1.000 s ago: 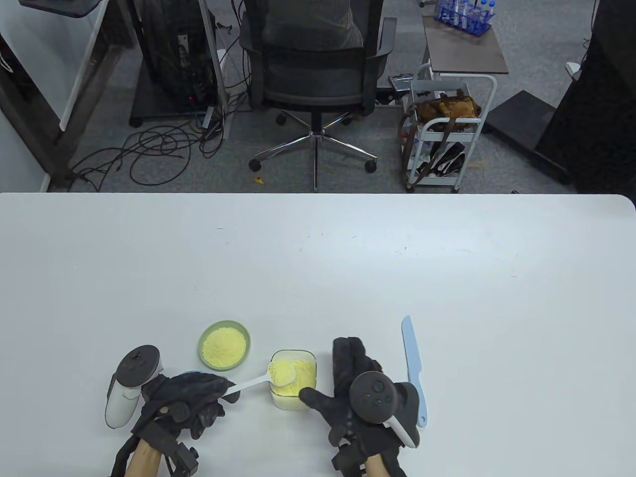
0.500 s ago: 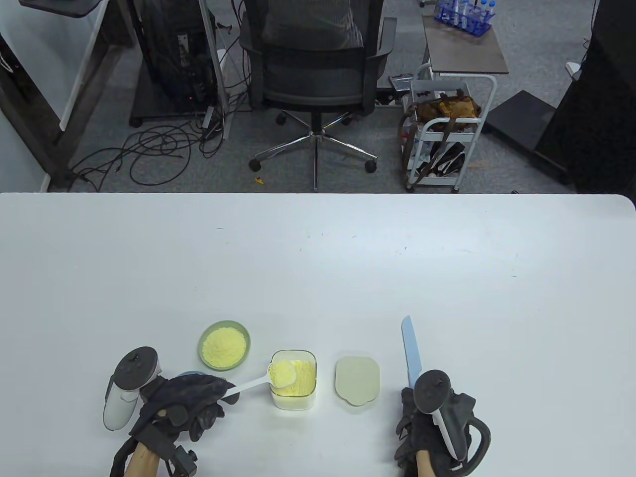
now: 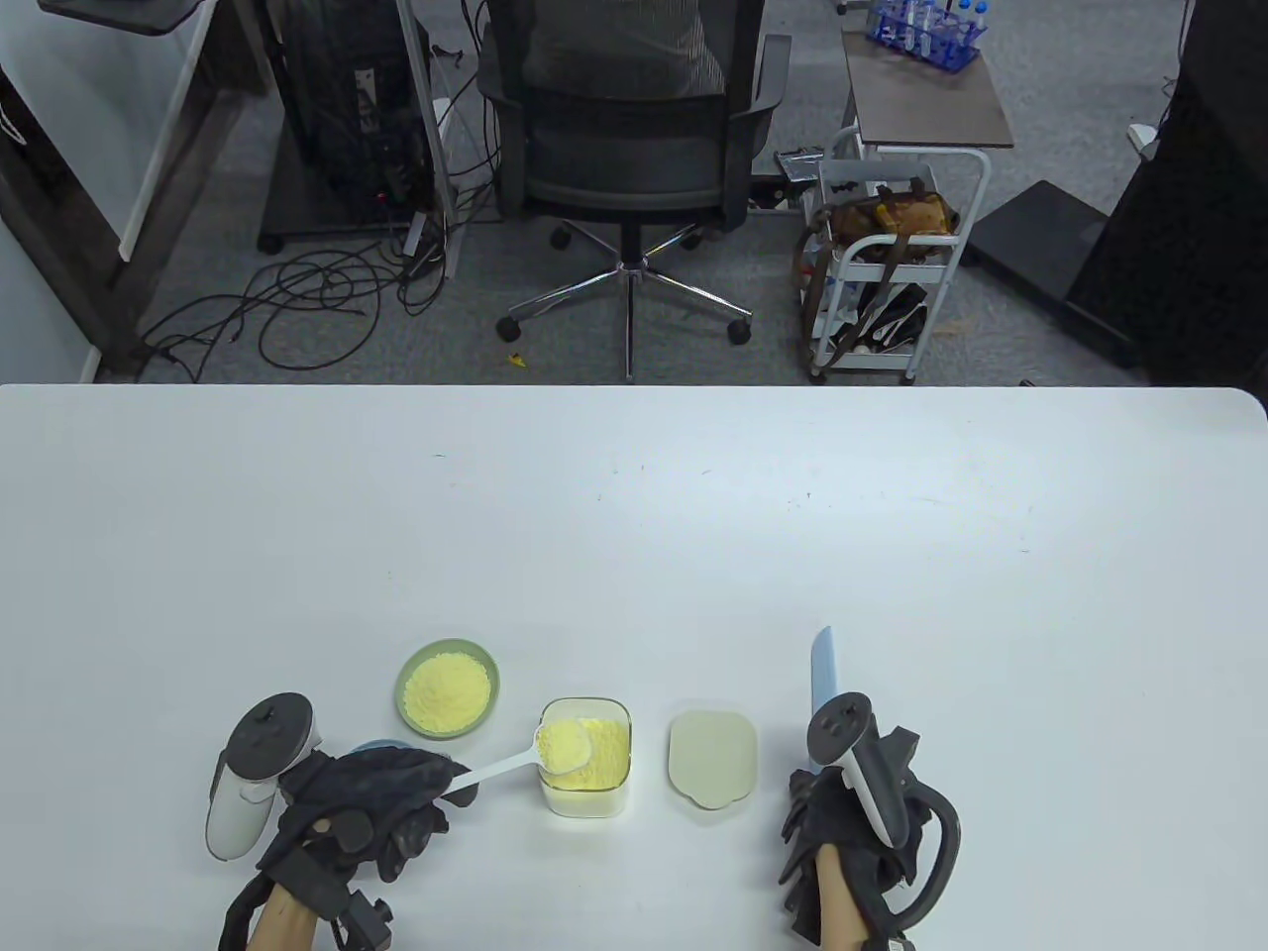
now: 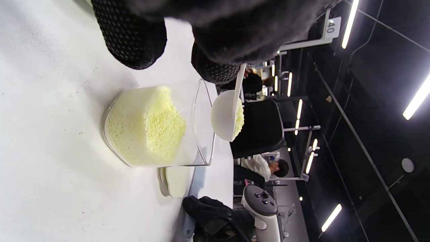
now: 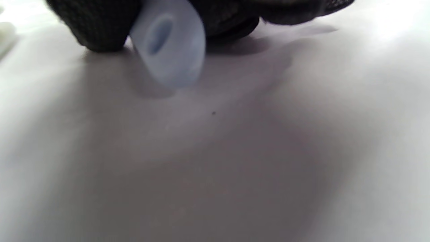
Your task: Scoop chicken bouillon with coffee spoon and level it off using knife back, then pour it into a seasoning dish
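Heaped scoop awaiting levelling. The left hand (image 3: 371, 797) pinches the handle of the white coffee spoon (image 3: 550, 749), whose bowl, mounded with yellow chicken bouillon (image 4: 239, 118), hovers above the open clear container (image 3: 584, 758). The right hand (image 3: 842, 837) has its fingers curled round the handle of the pale blue knife (image 3: 821, 679), whose blade points away from the person; the right wrist view shows the handle end (image 5: 168, 43) just above the table (image 3: 634, 515).

The step in hand is judged to be taking up the knife. The next move calls for carrying it left over the container lid (image 3: 713, 758) and drawing its back across the spoon rim, excess falling into the container.

The green seasoning dish (image 3: 449, 688), already holding granules, stands near the spoon hand, beyond it. Broad bare tabletop lies beyond the working group.
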Tool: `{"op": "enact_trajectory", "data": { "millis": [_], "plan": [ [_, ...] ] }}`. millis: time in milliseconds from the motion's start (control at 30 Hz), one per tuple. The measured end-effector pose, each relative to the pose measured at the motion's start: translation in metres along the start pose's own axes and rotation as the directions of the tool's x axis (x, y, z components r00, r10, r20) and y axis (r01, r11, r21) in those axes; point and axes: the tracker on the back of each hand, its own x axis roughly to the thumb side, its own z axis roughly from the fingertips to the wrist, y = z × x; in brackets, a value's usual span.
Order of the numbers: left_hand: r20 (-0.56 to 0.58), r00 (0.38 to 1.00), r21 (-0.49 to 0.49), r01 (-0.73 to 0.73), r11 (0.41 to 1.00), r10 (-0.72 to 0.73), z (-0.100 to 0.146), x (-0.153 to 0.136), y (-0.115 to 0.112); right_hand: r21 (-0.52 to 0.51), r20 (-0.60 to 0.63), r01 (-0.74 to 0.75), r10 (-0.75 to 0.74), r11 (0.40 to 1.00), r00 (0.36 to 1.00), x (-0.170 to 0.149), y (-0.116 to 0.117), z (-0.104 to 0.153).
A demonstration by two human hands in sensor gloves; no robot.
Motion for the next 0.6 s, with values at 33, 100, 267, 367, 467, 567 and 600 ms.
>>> {"op": "enact_trajectory", "data": {
  "millis": [33, 100, 267, 367, 467, 567, 600],
  "plan": [
    [-0.001, 1.0, 0.0, 0.002, 1.0, -0.002, 0.0, 0.0, 0.0, -0.009, 0.006, -0.011, 0.011, 1.0, 1.0, 0.001, 0.0, 0.001],
    [0.0, 1.0, 0.002, 0.004, 1.0, -0.004, -0.001, -0.001, -0.002, -0.022, 0.048, 0.008, -0.007, 1.0, 0.999, 0.0, 0.0, 0.003],
    [-0.004, 1.0, 0.008, 0.01, 1.0, -0.01, -0.001, -0.002, -0.002, -0.084, 0.261, 0.148, -0.122, 0.985, 0.958, 0.009, -0.016, 0.032],
    [-0.012, 1.0, 0.029, 0.004, 1.0, -0.004, -0.002, -0.004, -0.001, -0.019, 0.478, 0.263, -0.222, 0.965, 0.85, 0.029, -0.032, 0.065],
    [-0.015, 1.0, 0.047, 0.007, 0.999, -0.006, -0.003, -0.004, -0.002, 0.067, 0.647, 0.295, -0.267, 0.953, 0.714, 0.059, -0.041, 0.1],
    [-0.018, 1.0, 0.047, 0.016, 0.999, -0.016, -0.003, -0.004, -0.004, 0.196, 0.715, 0.269, -0.325, 0.943, 0.619, 0.083, -0.035, 0.116],
    [-0.018, 1.0, 0.047, 0.017, 0.999, -0.016, -0.003, -0.004, -0.004, 0.236, 0.729, 0.246, -0.339, 0.94, 0.595, 0.091, -0.031, 0.121]
  ]
}}
